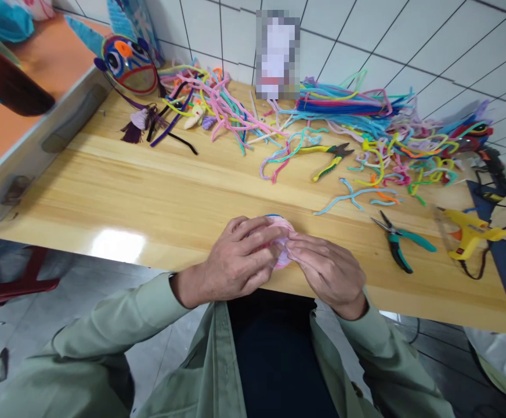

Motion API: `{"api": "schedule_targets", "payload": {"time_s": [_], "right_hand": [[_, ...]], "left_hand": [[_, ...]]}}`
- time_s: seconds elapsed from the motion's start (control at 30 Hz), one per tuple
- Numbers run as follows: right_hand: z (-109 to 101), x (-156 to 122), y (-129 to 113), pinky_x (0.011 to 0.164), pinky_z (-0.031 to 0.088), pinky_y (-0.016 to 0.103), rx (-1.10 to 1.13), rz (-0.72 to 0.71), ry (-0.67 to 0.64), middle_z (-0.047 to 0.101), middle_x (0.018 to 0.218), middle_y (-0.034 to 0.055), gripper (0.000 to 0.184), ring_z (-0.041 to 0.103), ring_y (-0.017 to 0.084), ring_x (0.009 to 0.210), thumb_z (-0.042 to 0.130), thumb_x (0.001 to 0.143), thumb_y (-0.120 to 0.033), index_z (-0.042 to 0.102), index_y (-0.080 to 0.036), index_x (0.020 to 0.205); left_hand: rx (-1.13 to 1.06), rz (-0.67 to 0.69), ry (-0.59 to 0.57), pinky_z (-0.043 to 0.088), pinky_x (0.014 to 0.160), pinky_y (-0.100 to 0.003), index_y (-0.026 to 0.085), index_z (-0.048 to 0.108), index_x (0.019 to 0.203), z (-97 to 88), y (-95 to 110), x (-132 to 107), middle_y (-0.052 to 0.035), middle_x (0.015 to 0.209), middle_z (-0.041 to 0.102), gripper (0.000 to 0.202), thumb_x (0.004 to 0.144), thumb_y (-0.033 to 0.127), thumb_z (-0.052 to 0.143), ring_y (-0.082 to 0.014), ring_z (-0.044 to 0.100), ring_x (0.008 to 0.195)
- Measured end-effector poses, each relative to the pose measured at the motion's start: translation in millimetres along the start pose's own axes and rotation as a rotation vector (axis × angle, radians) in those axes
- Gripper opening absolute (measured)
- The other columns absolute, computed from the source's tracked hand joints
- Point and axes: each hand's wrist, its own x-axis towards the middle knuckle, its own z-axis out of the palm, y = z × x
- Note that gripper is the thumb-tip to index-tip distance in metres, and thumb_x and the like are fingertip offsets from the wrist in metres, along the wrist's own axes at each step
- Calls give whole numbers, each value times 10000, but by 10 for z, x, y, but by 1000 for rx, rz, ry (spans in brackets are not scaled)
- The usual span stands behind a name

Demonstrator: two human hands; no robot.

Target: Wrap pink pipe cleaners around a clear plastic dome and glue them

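Both my hands meet at the near edge of the wooden table (148, 197). My left hand (235, 261) is closed around a small round pink pipe-cleaner piece (281, 258) with a blue rim showing at its top. My right hand (329, 270) pinches the same pink piece from the right, fingers pressed together. Most of the piece is hidden by my fingers.
Heaps of coloured pipe cleaners (366, 122) cover the far side. Yellow-handled pliers (329, 158) lie mid-table, teal-handled pliers (398, 241) to my right, and a yellow glue gun (470, 232) beyond them. A blue pipe-cleaner figure with big eyes (126, 61) stands far left.
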Motion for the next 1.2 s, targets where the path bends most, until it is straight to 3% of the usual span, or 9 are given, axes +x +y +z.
{"api": "schedule_targets", "payload": {"time_s": [0.23,0.5,0.7,0.8,1.0,1.2], "right_hand": [[17,-45,-27,1000,720,379,-25,56,56,847,1206,45,439,820,237,1152,766,933,-33,747,-270,1302],[14,-29,-58,1002,715,357,-42,61,62,853,1139,63,386,819,232,1151,779,918,-7,761,-225,1236],[17,-9,-59,946,735,357,-35,76,84,858,1107,37,353,836,228,1094,764,944,-36,771,-257,1219],[26,-4,-72,946,735,352,-45,90,88,856,1097,33,324,837,222,1087,759,959,-51,771,-265,1202],[63,-21,-95,1019,700,311,-49,92,90,855,1115,61,324,825,216,1128,783,919,-7,785,-200,1179],[75,-1,-101,988,717,328,-37,131,118,855,1110,8,361,836,212,1091,761,939,-30,800,-280,1198]], "left_hand": [[42,2,-14,497,962,-481,257,700,1164,-15,5,-28,-98,1340,782,235,947,191,640,-317,669,1269],[112,19,-22,482,883,-466,275,697,1125,-39,17,-2,-81,1276,795,178,967,229,629,-310,668,1168],[31,56,-33,524,1070,-531,243,670,1140,-39,-1,31,-109,1256,768,185,970,197,612,-307,661,1267],[-26,53,-27,575,1035,-515,241,658,1160,-43,-10,48,-120,1255,748,204,971,177,612,-302,663,1237],[-87,-38,-56,554,937,-421,235,657,1076,-106,27,180,-86,1140,758,100,993,181,645,-246,683,1086],[-182,-146,-123,476,902,-394,207,630,1001,-180,58,349,-78,1099,754,30,1026,220,621,-207,672,1011]]}}
